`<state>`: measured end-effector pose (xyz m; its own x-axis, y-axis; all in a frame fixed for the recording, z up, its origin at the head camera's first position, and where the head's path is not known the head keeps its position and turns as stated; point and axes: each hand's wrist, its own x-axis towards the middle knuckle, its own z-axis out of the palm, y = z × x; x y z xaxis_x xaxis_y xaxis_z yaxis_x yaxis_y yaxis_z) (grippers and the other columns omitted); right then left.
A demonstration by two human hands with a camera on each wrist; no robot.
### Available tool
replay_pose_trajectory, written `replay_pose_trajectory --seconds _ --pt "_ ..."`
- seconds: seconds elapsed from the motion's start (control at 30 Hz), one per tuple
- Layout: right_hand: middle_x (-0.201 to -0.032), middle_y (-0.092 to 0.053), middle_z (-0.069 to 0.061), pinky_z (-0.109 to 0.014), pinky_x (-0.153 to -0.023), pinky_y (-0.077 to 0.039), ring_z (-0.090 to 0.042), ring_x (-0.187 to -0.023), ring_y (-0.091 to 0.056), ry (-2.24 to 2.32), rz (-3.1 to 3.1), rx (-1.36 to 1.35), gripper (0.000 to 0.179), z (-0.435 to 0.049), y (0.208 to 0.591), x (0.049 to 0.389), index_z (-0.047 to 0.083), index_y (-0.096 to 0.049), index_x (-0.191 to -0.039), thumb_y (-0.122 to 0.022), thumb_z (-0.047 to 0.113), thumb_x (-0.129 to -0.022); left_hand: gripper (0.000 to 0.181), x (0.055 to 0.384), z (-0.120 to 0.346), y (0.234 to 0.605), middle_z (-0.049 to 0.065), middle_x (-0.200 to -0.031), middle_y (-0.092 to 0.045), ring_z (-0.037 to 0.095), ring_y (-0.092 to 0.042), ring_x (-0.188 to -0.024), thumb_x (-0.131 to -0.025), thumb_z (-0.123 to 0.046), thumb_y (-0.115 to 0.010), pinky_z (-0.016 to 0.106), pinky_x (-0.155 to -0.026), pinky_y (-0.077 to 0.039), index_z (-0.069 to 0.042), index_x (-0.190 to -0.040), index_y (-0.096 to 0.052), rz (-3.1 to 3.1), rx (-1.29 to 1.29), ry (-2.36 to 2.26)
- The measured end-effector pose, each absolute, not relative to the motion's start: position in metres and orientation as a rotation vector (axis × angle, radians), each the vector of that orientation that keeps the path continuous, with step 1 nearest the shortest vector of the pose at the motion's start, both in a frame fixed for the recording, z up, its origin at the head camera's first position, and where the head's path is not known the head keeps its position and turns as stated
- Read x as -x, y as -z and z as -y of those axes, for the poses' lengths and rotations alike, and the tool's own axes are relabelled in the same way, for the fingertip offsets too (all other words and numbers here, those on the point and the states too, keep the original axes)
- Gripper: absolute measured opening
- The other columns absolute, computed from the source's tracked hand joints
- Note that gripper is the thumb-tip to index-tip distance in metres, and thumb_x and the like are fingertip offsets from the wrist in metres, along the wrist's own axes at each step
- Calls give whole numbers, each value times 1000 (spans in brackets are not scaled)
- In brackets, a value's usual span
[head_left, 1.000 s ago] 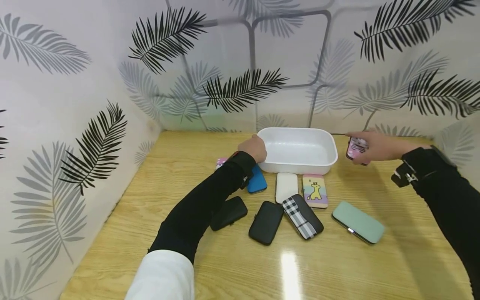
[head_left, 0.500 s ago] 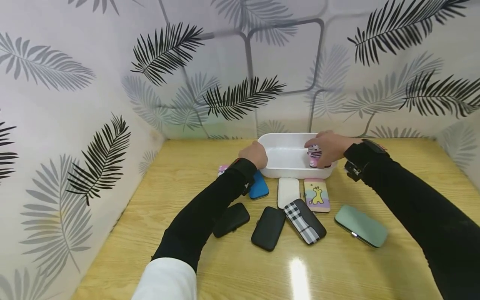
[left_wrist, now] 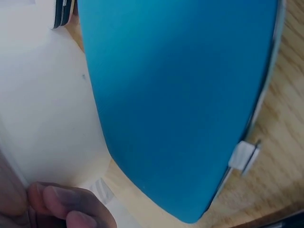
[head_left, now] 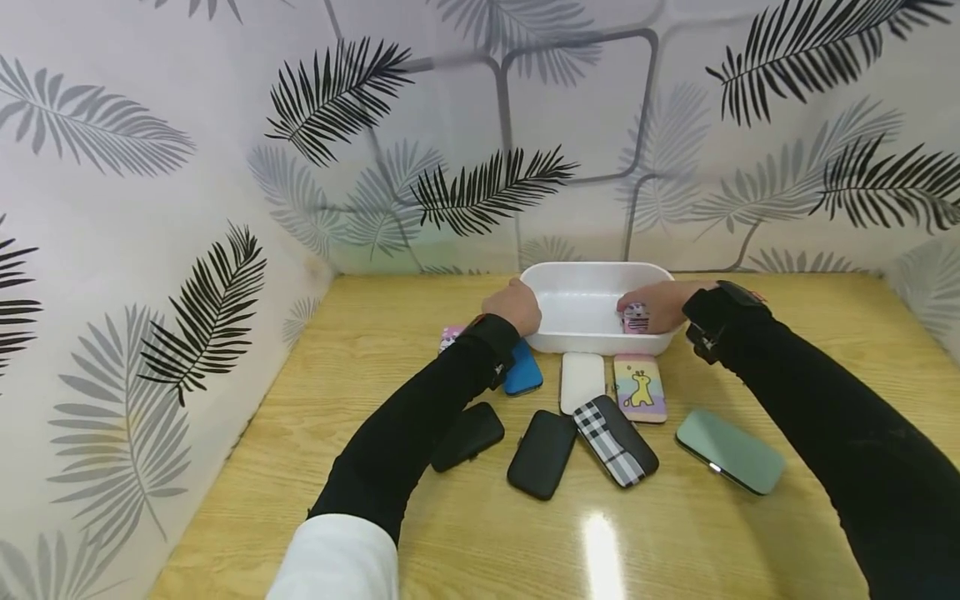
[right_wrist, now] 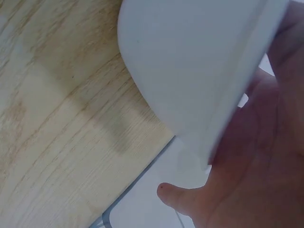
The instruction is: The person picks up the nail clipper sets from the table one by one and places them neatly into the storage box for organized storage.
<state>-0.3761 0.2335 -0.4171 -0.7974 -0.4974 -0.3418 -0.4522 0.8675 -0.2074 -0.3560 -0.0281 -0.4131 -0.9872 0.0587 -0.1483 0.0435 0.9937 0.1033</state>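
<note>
A white plastic bin [head_left: 585, 342] stands against the back wall. My left hand [head_left: 516, 306] grips its left rim; the fingers [left_wrist: 71, 204] look curled at the bin wall in the left wrist view. My right hand [head_left: 666, 305] reaches over the right rim and holds a small pink case [head_left: 636, 320] with a cartoon print, down inside the bin. In the right wrist view the bin's wall [right_wrist: 190, 66] hides that case, and the palm [right_wrist: 247, 175] lies along the rim. Beside my left wrist lies a blue clasp case [left_wrist: 180, 95], flat on the table.
In front of the bin lie a white case [head_left: 582, 383], a giraffe case [head_left: 640, 388], a plaid case [head_left: 615, 442] and a green case [head_left: 730, 451]. Two black cases [head_left: 542, 454] lie further left. Another pink case [head_left: 450, 336] is partly behind my left forearm.
My right hand has carried the pink case from right of the bin leftward over the rim, then lower into it. The left hand stays on the left rim.
</note>
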Motion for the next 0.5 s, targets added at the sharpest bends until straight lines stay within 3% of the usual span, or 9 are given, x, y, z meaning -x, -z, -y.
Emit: replay_pose_trajectory --seconds 0.2,0.3,0.4,0.5 --pt "-139 -55 -27 -61 -107 -40 -43 -123 -53 254 -2719 754 57 -234 400 361 2 -54 -142 -69 28 -94 48 358 27 416 9 -92 -68 21 -66 -77 -108 -33 -41 33 -65 -48 1 -142 -41 -2980 -47 -150" --pt "-141 -56 -26 -62 -108 -39 -45 -131 -52 368 -2842 771 50 -239 382 338 3 -56 -141 -65 28 -99 50 362 27 418 9 -92 -68 20 -66 -75 -108 -33 -41 33 -63 -48 1 -144 -40 -2979 -46 -154" --pt "-129 -66 -19 -57 -102 -46 -38 -121 -61 419 -2954 866 35 -246 368 306 5 -66 -130 -67 21 -98 53 367 28 421 10 -92 -68 20 -66 -75 -107 -34 -41 33 -62 -49 1 -146 -38 -2973 -53 -157" --pt "-102 -73 -3 -43 -84 -55 -21 -92 -67 377 -2965 989 19 -251 363 270 10 -75 -112 -68 17 -96 54 370 29 423 9 -93 -68 20 -66 -75 -107 -34 -40 33 -64 -51 1 -148 -37 -2971 -64 -145"
